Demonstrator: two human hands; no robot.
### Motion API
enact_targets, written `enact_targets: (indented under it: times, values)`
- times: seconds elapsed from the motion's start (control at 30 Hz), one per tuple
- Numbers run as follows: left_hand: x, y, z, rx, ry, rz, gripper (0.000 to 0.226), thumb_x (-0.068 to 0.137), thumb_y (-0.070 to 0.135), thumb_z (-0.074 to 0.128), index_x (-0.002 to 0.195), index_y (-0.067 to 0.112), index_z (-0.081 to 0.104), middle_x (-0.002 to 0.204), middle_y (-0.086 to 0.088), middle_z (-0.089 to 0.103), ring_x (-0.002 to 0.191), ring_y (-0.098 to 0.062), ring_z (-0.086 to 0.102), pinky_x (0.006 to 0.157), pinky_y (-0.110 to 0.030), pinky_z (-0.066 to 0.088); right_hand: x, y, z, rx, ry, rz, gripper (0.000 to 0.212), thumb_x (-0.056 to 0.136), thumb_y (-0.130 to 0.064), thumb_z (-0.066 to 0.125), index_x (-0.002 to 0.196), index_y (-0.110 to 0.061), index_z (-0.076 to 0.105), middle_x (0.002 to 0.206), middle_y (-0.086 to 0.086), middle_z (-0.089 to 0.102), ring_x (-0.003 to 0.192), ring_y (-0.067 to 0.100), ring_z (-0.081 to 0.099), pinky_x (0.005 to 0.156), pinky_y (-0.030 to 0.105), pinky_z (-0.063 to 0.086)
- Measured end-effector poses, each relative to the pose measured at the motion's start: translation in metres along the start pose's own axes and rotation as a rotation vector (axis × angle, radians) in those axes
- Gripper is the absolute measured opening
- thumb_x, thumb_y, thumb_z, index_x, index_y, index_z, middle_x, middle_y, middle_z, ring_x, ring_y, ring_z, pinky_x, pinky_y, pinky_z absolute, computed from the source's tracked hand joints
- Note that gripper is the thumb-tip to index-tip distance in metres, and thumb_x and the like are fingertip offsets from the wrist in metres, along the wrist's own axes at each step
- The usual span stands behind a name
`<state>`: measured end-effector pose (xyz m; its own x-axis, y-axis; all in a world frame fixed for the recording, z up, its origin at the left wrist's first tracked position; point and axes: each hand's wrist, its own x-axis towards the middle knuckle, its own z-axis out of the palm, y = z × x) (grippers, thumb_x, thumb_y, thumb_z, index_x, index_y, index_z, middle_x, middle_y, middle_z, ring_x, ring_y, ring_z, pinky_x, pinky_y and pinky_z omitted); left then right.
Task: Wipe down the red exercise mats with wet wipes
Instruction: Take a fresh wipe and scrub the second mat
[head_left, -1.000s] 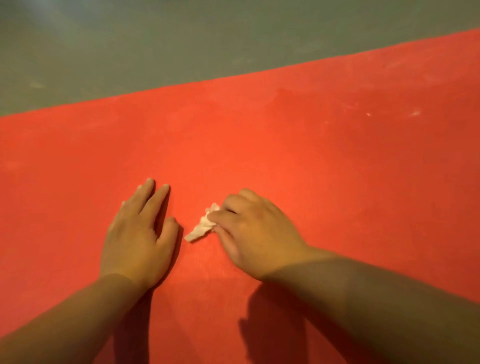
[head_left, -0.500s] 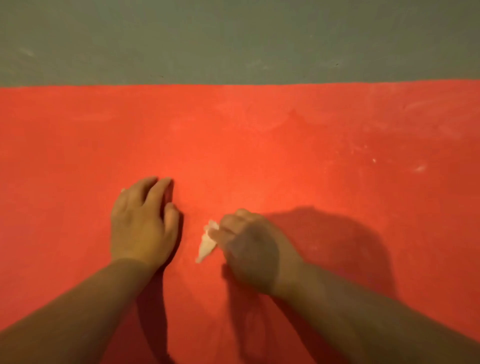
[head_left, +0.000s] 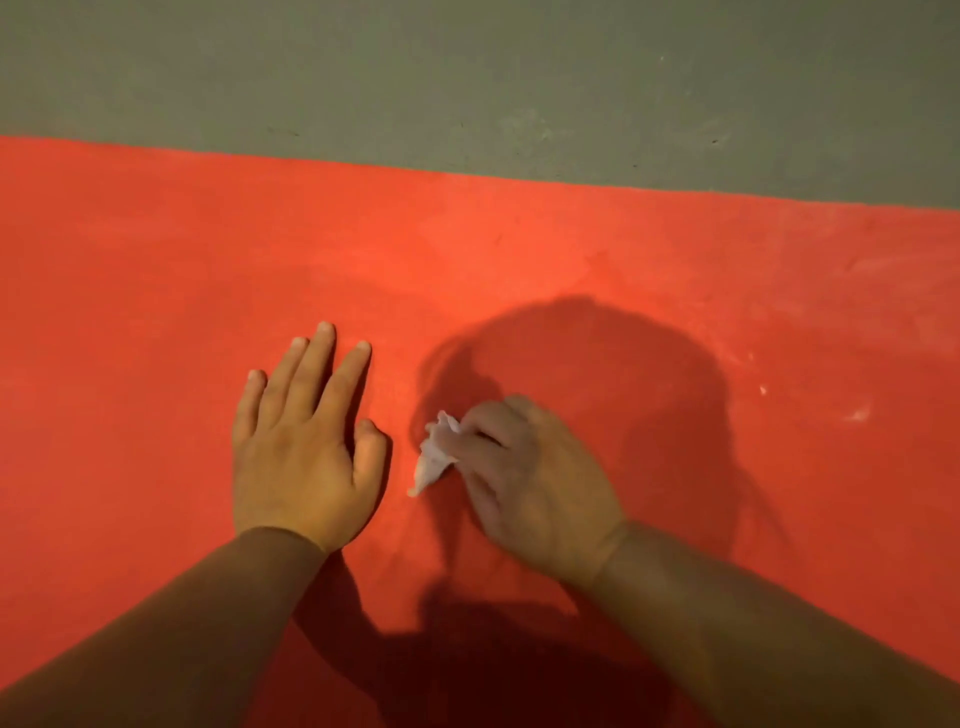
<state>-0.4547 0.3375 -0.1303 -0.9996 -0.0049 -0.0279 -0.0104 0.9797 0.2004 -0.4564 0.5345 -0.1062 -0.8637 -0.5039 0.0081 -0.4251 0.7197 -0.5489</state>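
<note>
Two hands are on the red mat (head_left: 156, 260): the left hand (head_left: 304, 457) lies flat, fingers slightly spread; at its 3 o'clock the right hand (head_left: 530, 483) pinches a crumpled wet wipe (head_left: 434, 460). It would be better to press the wipe flatter and sweep toward the pale marks (head_left: 857, 414) at 3 o'clock.

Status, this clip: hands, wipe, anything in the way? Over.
Left hand flat on red mat, fingers straight. Right hand pinches crumpled wet wipe against mat. Pale marks on mat at right.

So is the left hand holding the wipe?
No, the right hand pinches the wipe; the left hand lies flat on the mat.
</note>
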Motion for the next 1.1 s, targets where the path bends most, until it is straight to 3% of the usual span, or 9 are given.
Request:
enact_targets:
  times: [0.07,0.27,0.43,0.53,0.6,0.7,0.77,0.97,1.1]
  values:
    - [0.002,0.000,0.000,0.001,-0.007,-0.005,0.064,0.078,0.035,0.038,0.141,0.023,0.044,0.155,-0.003,0.030,0.143,-0.021,0.024,0.117,-0.045,0.012,0.005,0.035,-0.019,-0.100,0.022,-0.007,0.019,0.089,-0.016,0.055,0.098,-0.011,0.071,0.086,0.009,0.064,0.077,0.032,0.058,0.070,0.044,0.045]
    - [0.005,0.002,-0.002,0.008,0.003,-0.010,0.064,0.076,0.034,0.039,0.138,0.021,0.047,0.154,-0.005,0.032,0.142,-0.022,0.025,0.116,-0.046,0.013,0.032,0.084,-0.054,-0.188,0.369,0.623,0.020,0.081,-0.013,0.058,0.096,-0.009,0.070,0.087,0.016,0.062,0.083,0.038,0.055,0.078,0.040,0.038]
    - [0.006,0.001,-0.003,0.023,-0.004,-0.004,0.066,0.073,0.035,0.039,0.136,0.020,0.049,0.153,-0.005,0.033,0.141,-0.023,0.027,0.115,-0.047,0.016,0.030,-0.011,-0.003,-0.008,0.083,0.069,0.015,0.079,-0.010,0.060,0.083,-0.021,0.069,0.077,0.001,0.057,0.075,0.025,0.052,0.069,0.039,0.043]
    - [0.007,-0.001,-0.001,0.021,0.015,0.004,0.066,0.073,0.036,0.039,0.136,0.021,0.050,0.152,-0.005,0.035,0.141,-0.024,0.029,0.114,-0.048,0.018,0.026,-0.011,0.000,-0.031,-0.041,-0.078,0.011,0.084,-0.018,0.058,0.084,-0.022,0.068,0.078,0.000,0.059,0.076,0.025,0.053,0.067,0.041,0.044]
    - [0.007,-0.003,0.000,0.021,0.005,0.013,0.065,0.074,0.037,0.038,0.136,0.022,0.049,0.152,-0.005,0.035,0.141,-0.024,0.029,0.115,-0.047,0.017,0.026,0.025,-0.013,-0.118,0.108,0.082,0.014,0.083,-0.017,0.056,0.082,-0.021,0.070,0.080,0.005,0.065,0.079,0.030,0.058,0.072,0.041,0.046]
    - [0.006,-0.006,0.000,0.021,-0.019,0.039,0.065,0.077,0.040,0.035,0.139,0.024,0.046,0.153,-0.005,0.033,0.141,-0.024,0.026,0.115,-0.046,0.014,0.020,0.070,-0.044,-0.241,0.412,0.611,0.024,0.082,-0.019,0.052,0.092,-0.011,0.072,0.095,0.014,0.068,0.091,0.036,0.058,0.084,0.039,0.042]
    - [0.007,-0.006,0.000,0.004,-0.026,0.041,0.068,0.076,0.041,0.033,0.140,0.025,0.045,0.154,-0.004,0.031,0.142,-0.023,0.024,0.115,-0.046,0.013,0.022,0.067,-0.033,-0.282,0.484,0.723,0.023,0.082,-0.012,0.055,0.097,-0.002,0.069,0.096,0.021,0.063,0.093,0.039,0.056,0.084,0.039,0.039]
    - [0.007,-0.007,-0.001,-0.021,-0.031,0.074,0.066,0.076,0.038,0.038,0.140,0.023,0.046,0.154,-0.005,0.031,0.143,-0.024,0.025,0.116,-0.048,0.013,0.036,-0.012,0.015,-0.187,0.347,0.475,0.016,0.080,-0.007,0.061,0.094,-0.005,0.069,0.090,0.015,0.063,0.088,0.035,0.059,0.081,0.034,0.038]
    - [0.007,-0.007,0.001,0.001,-0.006,0.064,0.066,0.076,0.039,0.035,0.139,0.023,0.047,0.153,-0.005,0.033,0.141,-0.024,0.027,0.115,-0.049,0.015,0.012,-0.010,0.004,-0.229,0.037,0.167,0.016,0.083,-0.020,0.055,0.093,-0.014,0.067,0.085,0.008,0.060,0.084,0.031,0.056,0.075,0.041,0.046]
